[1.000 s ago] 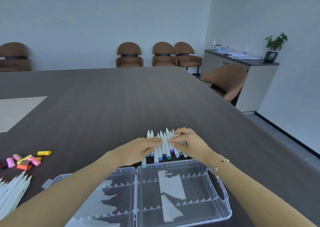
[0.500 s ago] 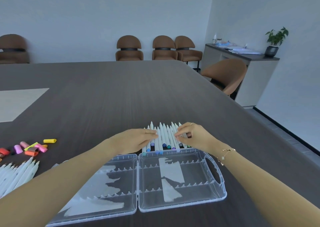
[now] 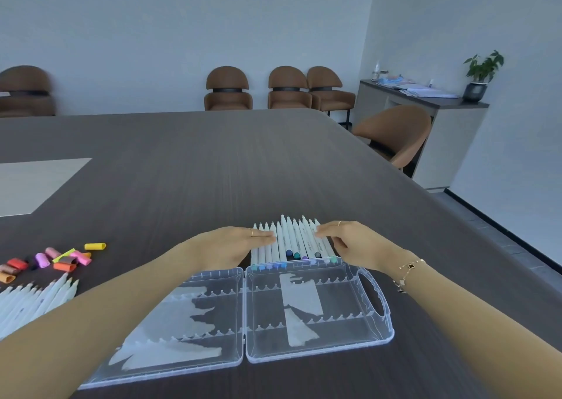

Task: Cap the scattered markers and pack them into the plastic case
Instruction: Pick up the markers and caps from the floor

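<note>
A row of several white markers (image 3: 292,240) with blue, teal and purple caps lies side by side on the dark table, just beyond the open clear plastic case (image 3: 377,331). My left hand (image 3: 231,243) rests flat on the left end of the row, fingers straight. My right hand (image 3: 349,240) touches the right end of the row with straight fingertips. The case lies open in two halves with nothing in its notched slots. At the left edge lie several uncapped white markers (image 3: 36,301) and a pile of loose pink, orange and yellow caps (image 3: 54,260).
The dark table (image 3: 213,161) stretches far ahead, with a pale inset panel (image 3: 33,183) at the left. Brown chairs (image 3: 228,88) stand along the back wall and one (image 3: 395,131) at the right edge. A sideboard with a plant (image 3: 480,73) stands at the right.
Both hands have spread apart to the ends of the marker row, which now lies more even and closer to the case. The view has tilted so the case sits fuller in view.
</note>
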The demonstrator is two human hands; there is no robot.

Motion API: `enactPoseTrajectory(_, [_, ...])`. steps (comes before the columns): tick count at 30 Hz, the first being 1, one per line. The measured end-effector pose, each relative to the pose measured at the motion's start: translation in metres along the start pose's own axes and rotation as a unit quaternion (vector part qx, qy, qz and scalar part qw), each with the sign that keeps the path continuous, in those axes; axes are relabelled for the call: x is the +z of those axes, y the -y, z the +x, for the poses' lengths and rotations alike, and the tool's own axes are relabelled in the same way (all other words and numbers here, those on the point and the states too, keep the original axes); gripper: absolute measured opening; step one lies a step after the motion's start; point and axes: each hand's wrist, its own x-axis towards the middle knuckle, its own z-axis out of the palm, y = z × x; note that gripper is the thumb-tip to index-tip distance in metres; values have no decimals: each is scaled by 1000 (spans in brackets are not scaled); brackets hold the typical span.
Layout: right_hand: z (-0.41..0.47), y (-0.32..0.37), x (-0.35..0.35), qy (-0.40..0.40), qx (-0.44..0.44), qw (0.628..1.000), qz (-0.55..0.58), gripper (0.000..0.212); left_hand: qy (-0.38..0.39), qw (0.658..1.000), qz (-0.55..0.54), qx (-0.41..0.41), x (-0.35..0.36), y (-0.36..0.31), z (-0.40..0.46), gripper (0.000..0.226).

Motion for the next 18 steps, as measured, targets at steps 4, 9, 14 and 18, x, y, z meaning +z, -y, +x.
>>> enactPoseTrajectory(4, [-8, 2, -4, 3, -15, 999, -38, 46, -19, 999, -8, -32, 4, 2, 5, 67])
enactPoseTrajectory(9, [-6, 8, -2, 7, 2, 999, -37, 57, -5, 998, -29, -48, 8, -4, 13, 76])
enactPoseTrajectory(14, [-7, 11, 0, 7, -1, 1000, -9, 55, 10, 1000, -15, 2, 10, -15, 16, 80])
enactPoseTrajectory(18, [-14, 9, 0, -5, 17, 1000, 12, 55, -41, 999, -13, 2, 4, -18, 17, 74])
